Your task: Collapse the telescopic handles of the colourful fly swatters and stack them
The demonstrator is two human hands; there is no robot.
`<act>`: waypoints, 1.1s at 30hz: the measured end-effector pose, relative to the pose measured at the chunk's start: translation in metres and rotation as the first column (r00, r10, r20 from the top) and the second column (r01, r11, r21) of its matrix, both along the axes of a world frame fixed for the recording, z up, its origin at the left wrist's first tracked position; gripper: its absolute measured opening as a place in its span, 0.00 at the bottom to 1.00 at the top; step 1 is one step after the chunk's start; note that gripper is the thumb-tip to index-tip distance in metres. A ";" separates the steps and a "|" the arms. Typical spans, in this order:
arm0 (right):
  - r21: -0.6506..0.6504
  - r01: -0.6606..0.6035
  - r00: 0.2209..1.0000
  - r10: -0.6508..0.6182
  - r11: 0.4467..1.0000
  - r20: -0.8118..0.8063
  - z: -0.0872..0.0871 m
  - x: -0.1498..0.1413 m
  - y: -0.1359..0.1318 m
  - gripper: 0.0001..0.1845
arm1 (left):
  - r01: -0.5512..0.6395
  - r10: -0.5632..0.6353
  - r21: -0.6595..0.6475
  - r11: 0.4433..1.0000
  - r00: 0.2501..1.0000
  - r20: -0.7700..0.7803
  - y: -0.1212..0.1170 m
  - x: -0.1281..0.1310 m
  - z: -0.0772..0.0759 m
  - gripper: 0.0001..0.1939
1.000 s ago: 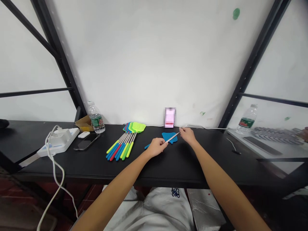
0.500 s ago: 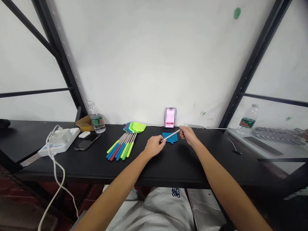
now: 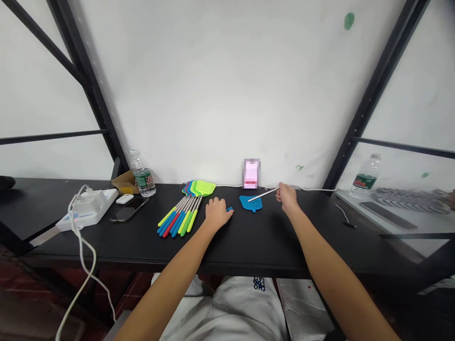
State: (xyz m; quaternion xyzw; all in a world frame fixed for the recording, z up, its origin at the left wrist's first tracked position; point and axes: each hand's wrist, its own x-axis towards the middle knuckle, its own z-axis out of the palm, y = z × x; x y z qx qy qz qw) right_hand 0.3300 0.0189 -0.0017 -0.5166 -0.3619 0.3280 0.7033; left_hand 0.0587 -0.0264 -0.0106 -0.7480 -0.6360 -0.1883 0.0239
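Observation:
My right hand [image 3: 287, 196] pinches one end of a thin metal rod [image 3: 265, 193]. The rod's free end points left, over a loose blue fly swatter head [image 3: 251, 204] lying on the black table. Further left, my left hand [image 3: 217, 215] is down at the tabletop with its fingers curled round a blue handle [image 3: 230, 209]. Only the handle's tip shows by the thumb; the rest is hidden under the hand. To the left of this hand lies a fanned row of fly swatters [image 3: 181, 213] with blue, red, green and yellow grips and mesh heads.
A phone [image 3: 251, 174] stands against the wall behind the blue head. At left are a water bottle [image 3: 142, 175], a dark phone [image 3: 130, 209], a white case [image 3: 124, 199], an open carton [image 3: 124, 182] and a power strip [image 3: 88, 208] with cables. A short cable [image 3: 346, 218] lies at right.
My left hand has let go of the rod and moved left and down onto the blue handle. My right hand has drawn the rod slightly to the right.

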 end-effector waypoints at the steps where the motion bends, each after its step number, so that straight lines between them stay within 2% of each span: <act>1: 0.003 0.008 1.000 -0.008 1.000 0.013 -0.001 0.000 0.000 0.16 | 0.007 -0.007 -0.012 1.000 1.000 0.001 0.000 0.000 0.000 0.14; 8: 0.008 -0.009 0.998 0.008 1.000 0.063 -0.007 0.000 0.005 0.15 | 0.083 -0.080 -0.036 0.996 0.994 0.076 0.005 0.001 -0.004 0.06; 16: 0.012 -0.165 0.984 0.163 0.986 0.078 -0.006 -0.010 0.001 0.17 | 0.227 -0.237 0.072 0.971 0.947 0.219 0.010 0.003 -0.011 0.05; 23: 0.009 -0.229 0.971 0.227 0.973 0.071 -0.003 -0.016 -0.004 0.18 | 0.329 -0.359 0.150 0.932 0.892 0.274 0.011 0.004 -0.012 0.04; 33: 0.025 -0.295 0.953 0.292 0.955 0.085 0.000 -0.018 -0.009 0.20 | 0.355 -0.376 0.126 0.926 0.882 0.284 0.009 0.005 -0.011 0.03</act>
